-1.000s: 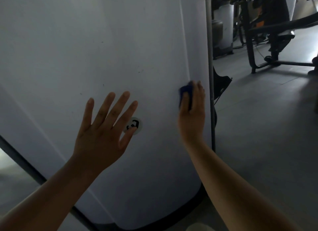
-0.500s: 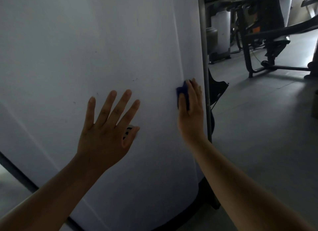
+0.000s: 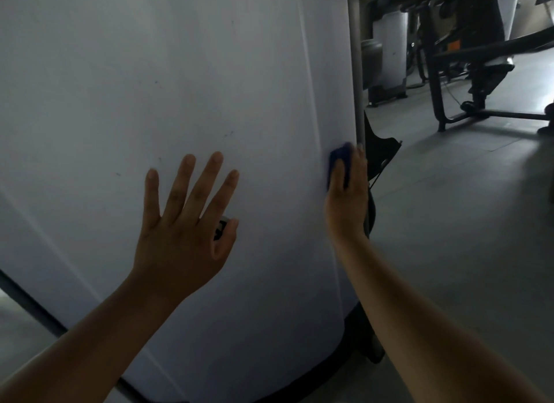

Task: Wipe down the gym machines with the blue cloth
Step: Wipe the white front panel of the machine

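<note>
The cloth (image 3: 340, 158) is dark blue and bunched small. It is pressed against the machine (image 3: 209, 72) under the right hand (image 3: 347, 198), near the panel's right edge. The machine shows a broad, smooth white panel — upright, with a few faint dark specks.

Machine panel (image 3: 209, 72): white, smooth, plastic-looking shell with a dull satin finish and a few small dark specks. Blue cloth (image 3: 340, 158): soft matt fabric; upright post (image 3: 355, 57): smooth grey metal. Floor (image 3: 449, 222): grey, matt, flat tiles; far machine frame (image 3: 434, 81): dark tubular metal.
</note>
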Available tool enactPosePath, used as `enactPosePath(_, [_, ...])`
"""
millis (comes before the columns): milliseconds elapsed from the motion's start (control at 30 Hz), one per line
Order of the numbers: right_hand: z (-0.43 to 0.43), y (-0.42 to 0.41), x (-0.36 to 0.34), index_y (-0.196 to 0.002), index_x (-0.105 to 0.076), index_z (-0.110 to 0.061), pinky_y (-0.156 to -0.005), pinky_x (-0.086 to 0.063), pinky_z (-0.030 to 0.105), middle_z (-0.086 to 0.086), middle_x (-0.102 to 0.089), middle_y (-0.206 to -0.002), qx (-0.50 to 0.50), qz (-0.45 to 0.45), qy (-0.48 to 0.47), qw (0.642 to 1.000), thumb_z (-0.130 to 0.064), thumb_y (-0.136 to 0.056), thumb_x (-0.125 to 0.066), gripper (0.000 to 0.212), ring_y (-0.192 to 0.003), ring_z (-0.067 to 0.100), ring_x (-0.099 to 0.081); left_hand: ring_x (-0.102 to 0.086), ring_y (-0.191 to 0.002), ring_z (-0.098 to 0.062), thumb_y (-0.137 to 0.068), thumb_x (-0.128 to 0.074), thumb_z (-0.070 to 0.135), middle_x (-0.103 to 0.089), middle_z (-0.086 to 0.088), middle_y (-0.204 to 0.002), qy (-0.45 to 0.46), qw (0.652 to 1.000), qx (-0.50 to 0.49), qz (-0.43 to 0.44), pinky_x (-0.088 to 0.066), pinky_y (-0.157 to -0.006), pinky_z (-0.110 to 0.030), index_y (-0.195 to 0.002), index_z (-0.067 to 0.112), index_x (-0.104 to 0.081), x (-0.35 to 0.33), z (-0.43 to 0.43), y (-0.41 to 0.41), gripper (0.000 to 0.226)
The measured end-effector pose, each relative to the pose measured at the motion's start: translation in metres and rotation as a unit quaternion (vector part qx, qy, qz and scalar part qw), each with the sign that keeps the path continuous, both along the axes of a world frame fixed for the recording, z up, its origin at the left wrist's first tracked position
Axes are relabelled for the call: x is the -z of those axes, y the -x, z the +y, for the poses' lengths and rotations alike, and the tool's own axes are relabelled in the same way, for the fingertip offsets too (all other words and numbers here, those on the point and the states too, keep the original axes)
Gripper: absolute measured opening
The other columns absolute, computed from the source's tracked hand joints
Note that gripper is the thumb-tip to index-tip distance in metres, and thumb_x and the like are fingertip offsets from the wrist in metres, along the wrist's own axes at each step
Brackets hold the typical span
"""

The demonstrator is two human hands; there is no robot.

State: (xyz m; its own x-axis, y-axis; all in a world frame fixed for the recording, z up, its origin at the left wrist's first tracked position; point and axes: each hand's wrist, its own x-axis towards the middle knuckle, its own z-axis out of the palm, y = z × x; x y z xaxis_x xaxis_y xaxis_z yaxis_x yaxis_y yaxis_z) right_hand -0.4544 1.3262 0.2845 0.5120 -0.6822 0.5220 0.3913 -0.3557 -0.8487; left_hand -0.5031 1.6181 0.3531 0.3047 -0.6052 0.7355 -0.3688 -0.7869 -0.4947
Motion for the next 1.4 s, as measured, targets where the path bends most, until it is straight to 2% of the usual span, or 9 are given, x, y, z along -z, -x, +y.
enactPosePath(67, [0.006, 0.002, -0.004, -0.169, -0.035, -0.03, -0.136, -0.019, 0.048, -0.007, -0.03, -0.177, -0.003, 0.027, -0.076, 0.997, -0.048, -0.115, -0.038, 0.057, -0.166, 0.02, -0.019, -0.008, -0.169, -0.04, -0.108, -0.058, 0.044, -0.01, -0.011, -0.183, 0.003, 1.0, 0.007, 0.005, -0.011, -0.13, -0.074, -0.174, 0.02, -0.026, 0.001, -0.001, 0.002, 0.078])
enactPosePath(233, [0.034, 0.018, -0.011, -0.168, -0.035, -0.033, -0.134, -0.023, 0.038, -0.014, -0.028, -0.176, -0.02, -0.046, 0.062, 0.997, -0.045, -0.118, -0.038, 0.052, -0.166, 0.013, -0.018, -0.014, -0.169, -0.033, -0.109, -0.054, 0.037, -0.014, -0.007, -0.183, -0.021, 0.999, 0.029, 0.011, -0.011, -0.13, -0.073, -0.172, 0.021, -0.032, 0.001, -0.009, 0.003, 0.069])
enactPosePath(400, [0.041, 0.023, 0.073, -0.169, -0.032, -0.033, -0.132, -0.03, 0.043, -0.009, -0.03, -0.176, -0.015, 0.041, -0.16, 0.986, -0.044, -0.116, -0.043, 0.055, -0.161, 0.009, -0.029, -0.016, -0.169, -0.034, -0.108, -0.058, 0.04, -0.017, -0.008, -0.182, -0.023, 0.999, 0.033, 0.014, -0.015, -0.129, -0.074, -0.171, 0.022, -0.035, 0.008, -0.011, 0.004, 0.07])
enactPosePath(533, [0.029, 0.014, 0.065, -0.169, -0.035, -0.027, -0.134, -0.026, 0.046, -0.005, -0.032, -0.176, -0.011, 0.051, -0.156, 0.986, -0.042, -0.116, -0.043, 0.056, -0.163, 0.018, -0.027, -0.017, -0.168, -0.033, -0.109, -0.056, 0.045, -0.016, -0.007, -0.183, -0.042, 0.999, 0.025, 0.014, -0.016, -0.128, -0.074, -0.172, 0.024, -0.034, 0.014, -0.012, 0.004, 0.069])
enactPosePath(700, [0.004, -0.005, -0.023, -0.168, -0.038, -0.026, -0.131, -0.021, 0.026, -0.007, -0.034, -0.175, -0.004, -0.022, -0.068, 0.997, -0.042, -0.117, -0.043, 0.054, -0.163, 0.014, -0.026, -0.017, -0.169, -0.03, -0.112, -0.051, 0.046, -0.015, -0.007, -0.183, -0.03, 0.999, 0.032, 0.004, -0.015, -0.129, -0.073, -0.172, 0.024, -0.032, 0.012, -0.028, 0.001, 0.067])
enactPosePath(833, [0.005, -0.01, 0.004, -0.165, -0.043, -0.029, -0.122, -0.026, 0.008, -0.008, -0.039, -0.172, 0.0, -0.035, -0.077, 0.996, -0.043, -0.116, -0.044, 0.051, -0.158, 0.007, -0.033, -0.016, -0.169, -0.029, -0.112, -0.051, 0.046, -0.016, -0.006, -0.183, -0.023, 0.999, 0.042, -0.004, -0.015, -0.13, -0.072, -0.173, 0.024, -0.031, 0.005, -0.039, -0.003, 0.067])
enactPosePath(1033, [-0.004, -0.013, 0.065, -0.161, -0.048, -0.035, -0.129, -0.036, 0.049, -0.009, -0.047, -0.167, 0.008, 0.044, -0.174, 0.984, -0.055, -0.111, -0.041, 0.054, -0.157, 0.018, -0.04, -0.018, -0.168, -0.029, -0.112, -0.05, 0.045, -0.017, -0.005, -0.182, -0.041, 0.998, 0.053, -0.011, -0.016, -0.13, -0.072, -0.173, 0.025, -0.031, 0.001, -0.046, -0.01, 0.066])
enactPosePath(1233, [-0.053, -0.046, 0.003, -0.162, -0.046, -0.034, -0.13, -0.032, 0.049, -0.012, -0.042, -0.17, -0.003, 0.009, -0.117, 0.993, -0.055, -0.111, -0.041, 0.056, -0.16, 0.019, -0.034, -0.022, -0.168, -0.028, -0.111, -0.052, 0.044, -0.021, -0.005, -0.181, -0.034, 0.997, 0.056, -0.035, -0.018, -0.13, -0.071, -0.172, 0.025, -0.034, 0.007, -0.047, -0.017, 0.066])
enactPosePath(1400, [-0.057, -0.046, 0.052, -0.161, -0.05, -0.032, -0.122, -0.045, 0.044, -0.006, -0.056, -0.16, -0.001, 0.058, -0.199, 0.978, -0.058, -0.11, -0.039, 0.058, -0.146, 0.017, -0.053, -0.024, -0.167, -0.029, -0.109, -0.055, 0.045, -0.025, -0.005, -0.18, -0.034, 0.996, 0.058, -0.058, -0.019, -0.13, -0.071, -0.171, 0.024, -0.035, 0.009, -0.048, -0.021, 0.068])
